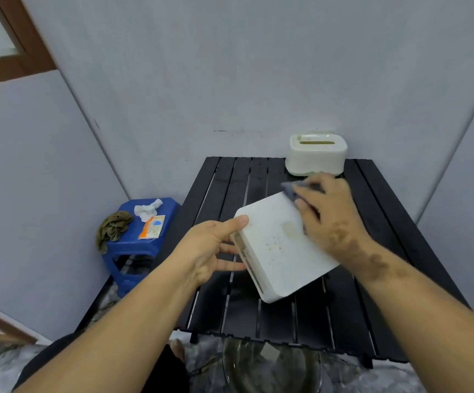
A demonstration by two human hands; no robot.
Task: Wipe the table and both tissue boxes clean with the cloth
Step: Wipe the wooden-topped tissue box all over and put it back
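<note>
At far left a blue stool (pixel 148 239) carries an olive rag (pixel 113 226), a crumpled tissue (pixel 146 209) and an orange packet (pixel 152 227). Next, the left hand (pixel 213 246) grips the near-left edge of a white box (pixel 279 248), thumb on top and fingers beneath, holding it tilted above the black slatted worktop (pixel 343 307). The right hand (pixel 328 215) presses a grey cloth (pixel 294 190) against the box's far corner, fingers curled over the cloth. A second box (pixel 315 154) stands upright at the worktop's far right edge, against the wall. A glass bowl (pixel 270 367) sits below the near edge.
</note>
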